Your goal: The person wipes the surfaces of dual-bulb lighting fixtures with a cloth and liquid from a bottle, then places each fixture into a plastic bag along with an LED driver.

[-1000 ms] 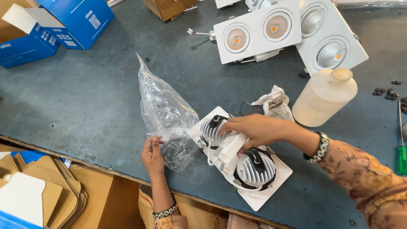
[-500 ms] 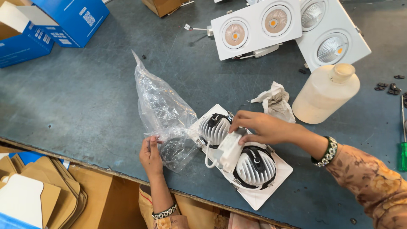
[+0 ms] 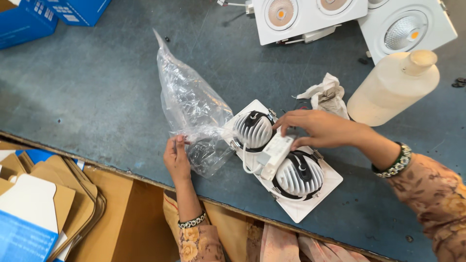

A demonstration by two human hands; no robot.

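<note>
The twin light fitting [image 3: 286,170] lies face down on the table [image 3: 87,97], just inside its near edge, two ribbed heat sinks up and a small white driver box [image 3: 275,149] across them. The right hand [image 3: 318,128] rests on top of it, fingers spread, fingertips touching the driver box and the sink at 10 o'clock. A clear plastic bag [image 3: 191,109] lies at 9 o'clock of the fitting, its mouth against the fitting's corner and its closed tip pointing to 11 o'clock. The left hand [image 3: 177,157] pinches the bag's lower mouth edge between thumb and fingers.

At 1 o'clock of the fitting sits a crumpled white cloth [image 3: 327,94], and beyond it a cream bottle [image 3: 393,87]. At 12 o'clock lie more white fittings [image 3: 310,17], face up. Blue boxes [image 3: 29,19] stand at the far 10 o'clock corner. Flat cartons [image 3: 43,204] are stacked below the table edge at 8 o'clock.
</note>
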